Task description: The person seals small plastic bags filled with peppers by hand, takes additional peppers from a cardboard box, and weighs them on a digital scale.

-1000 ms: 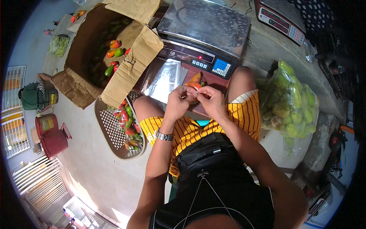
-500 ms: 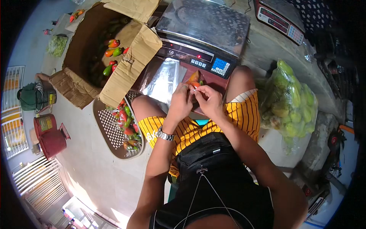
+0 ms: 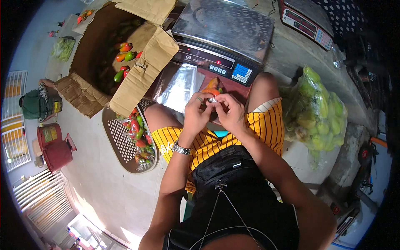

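Between my knees, a small clear plastic bag of peppers [image 3: 213,88], orange and red, lies just beyond my fingertips. My left hand [image 3: 196,113], with a ring and a wristwatch, pinches the bag's gathered neck. From the other side, my right hand [image 3: 230,111] pinches the same plastic, thumb and index finger close to the left ones. Fingers partly hide the neck. Left of the bag, a stack of clear plastic bags [image 3: 180,89] lies flat in front of the digital scale [image 3: 216,58], whose metal platform holds nothing.
An open cardboard box [image 3: 146,68] with loose peppers stands at the left. Below it sits a brown basket [image 3: 118,143] holding bagged peppers. A large bag of green vegetables [image 3: 318,116] rests at the right. Another scale [image 3: 306,26] stands at top right; red buckets [image 3: 56,152] are far left.
Both hands have shifted slightly at the bag's neck, the fingers bending and the thumbs drawing lower. The peppers in the bag stay nearly in place.
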{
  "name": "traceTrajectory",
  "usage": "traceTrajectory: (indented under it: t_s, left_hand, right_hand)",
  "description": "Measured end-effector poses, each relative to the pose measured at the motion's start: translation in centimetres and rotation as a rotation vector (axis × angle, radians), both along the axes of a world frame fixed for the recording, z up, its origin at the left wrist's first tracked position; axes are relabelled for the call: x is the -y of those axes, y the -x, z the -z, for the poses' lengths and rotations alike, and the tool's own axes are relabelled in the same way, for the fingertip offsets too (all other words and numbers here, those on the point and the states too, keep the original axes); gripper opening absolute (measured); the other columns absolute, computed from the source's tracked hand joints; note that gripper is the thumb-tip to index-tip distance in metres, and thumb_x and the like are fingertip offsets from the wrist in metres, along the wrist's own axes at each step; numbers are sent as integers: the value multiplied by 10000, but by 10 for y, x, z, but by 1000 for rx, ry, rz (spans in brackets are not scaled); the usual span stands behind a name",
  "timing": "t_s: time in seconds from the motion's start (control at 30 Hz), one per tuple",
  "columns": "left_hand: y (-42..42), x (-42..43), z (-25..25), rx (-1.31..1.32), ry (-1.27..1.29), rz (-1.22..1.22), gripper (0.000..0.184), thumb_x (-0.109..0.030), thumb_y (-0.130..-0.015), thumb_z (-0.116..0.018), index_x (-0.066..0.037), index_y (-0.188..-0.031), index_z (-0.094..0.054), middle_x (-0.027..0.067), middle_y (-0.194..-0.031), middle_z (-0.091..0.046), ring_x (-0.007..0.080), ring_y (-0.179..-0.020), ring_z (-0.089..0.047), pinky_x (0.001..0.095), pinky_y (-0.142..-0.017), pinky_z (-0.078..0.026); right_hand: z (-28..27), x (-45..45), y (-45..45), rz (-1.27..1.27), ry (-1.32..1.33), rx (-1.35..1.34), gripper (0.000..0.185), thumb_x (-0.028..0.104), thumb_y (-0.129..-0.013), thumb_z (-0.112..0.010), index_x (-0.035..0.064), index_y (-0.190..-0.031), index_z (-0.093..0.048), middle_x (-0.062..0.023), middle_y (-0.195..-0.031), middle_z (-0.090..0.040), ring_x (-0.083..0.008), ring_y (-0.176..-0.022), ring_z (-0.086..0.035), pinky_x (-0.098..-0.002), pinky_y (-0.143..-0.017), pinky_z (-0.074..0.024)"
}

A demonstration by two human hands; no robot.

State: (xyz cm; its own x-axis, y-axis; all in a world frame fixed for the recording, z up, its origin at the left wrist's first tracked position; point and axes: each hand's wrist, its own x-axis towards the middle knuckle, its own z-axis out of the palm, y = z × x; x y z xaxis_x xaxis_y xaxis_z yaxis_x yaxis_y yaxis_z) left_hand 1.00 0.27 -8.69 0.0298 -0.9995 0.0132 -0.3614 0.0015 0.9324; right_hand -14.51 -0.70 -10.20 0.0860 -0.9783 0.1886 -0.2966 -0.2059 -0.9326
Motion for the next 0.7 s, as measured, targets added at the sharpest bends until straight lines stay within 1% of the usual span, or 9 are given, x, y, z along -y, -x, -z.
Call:
traceTrajectory:
  t_s: [0.1, 0.2, 0.27, 0.37, 0.47, 0.57, 0.67, 0.7]
  left_hand:
    - [0, 3, 3, 43, 36, -13, 273, 18, -817, -777, -13, -1080, -710, 108, -1076, -672, 175, -794, -646, 288, -685, -544]
    - [-1, 3, 4, 52, 29, -5, 293, 13, -804, -799, -13, -1082, -713, 104, -1091, -667, 170, -798, -642, 285, -696, -544]
    - [-2, 2, 4, 54, 4, 3, 294, -2, -807, -817, -3, -1084, -717, 95, -1119, -666, 160, -819, -650, 276, -721, -544]
    - [-4, -1, 4, 90, 8, 26, 242, 11, -812, -797, 4, -1045, -733, 106, -1129, -672, 172, -877, -674, 280, -730, -549]
    - [-3, -3, 2, 72, -62, 43, 205, 38, -847, -731, 12, -1050, -742, 125, -1161, -678, 195, -928, -691, 285, -770, -550]
    - [-10, -1, 5, 7, -12, 139, 229, 66, -883, -652, 19, -1090, -737, 126, -1155, -691, 191, -926, -686, 284, -811, -541]
    - [-15, 1, 7, -54, -60, 181, 258, 89, -903, -596, 23, -1112, -732, 117, -1122, -703, 186, -937, -679, 282, -838, -530]
    - [-16, 2, 11, -86, -52, 172, 269, 96, -899, -596, 19, -1120, -730, 115, -1117, -703, 181, -932, -675, 280, -835, -529]
  right_hand:
    - [4, -1, 4, -10, -135, -9, 243, -30, -872, -702, 17, -1107, -659, -86, -1002, -706, -138, -740, -680, -285, -633, -538]
    - [3, -2, 7, -10, -159, 16, 273, -28, -865, -718, 31, -1126, -666, -72, -1004, -698, -136, -755, -671, -276, -629, -538]
    - [0, -3, 10, -29, -145, -30, 275, -27, -862, -727, 39, -1123, -675, -70, -1001, -695, -136, -759, -666, -273, -630, -540]
    - [-1, -2, 10, -39, -138, -57, 261, -17, -863, -741, 40, -1112, -690, -68, -1007, -690, -142, -769, -668, -274, -634, -546]
    - [0, 0, 11, -33, -127, -50, 245, -9, -866, -749, 36, -1102, -704, -67, -999, -685, -152, -780, -675, -279, -641, -551]
    - [1, 1, 11, -36, -83, -56, 247, 2, -868, -758, 36, -1108, -710, -71, -985, -681, -165, -799, -684, -286, -656, -556]
    - [2, 2, 10, -49, -35, -85, 252, 11, -866, -768, 35, -1110, -709, -78, -991, -677, -177, -824, -693, -293, -679, -560]
    - [2, 4, 10, -51, -19, -98, 253, 13, -865, -771, 35, -1109, -708, -81, -996, -675, -182, -832, -696, -295, -687, -561]
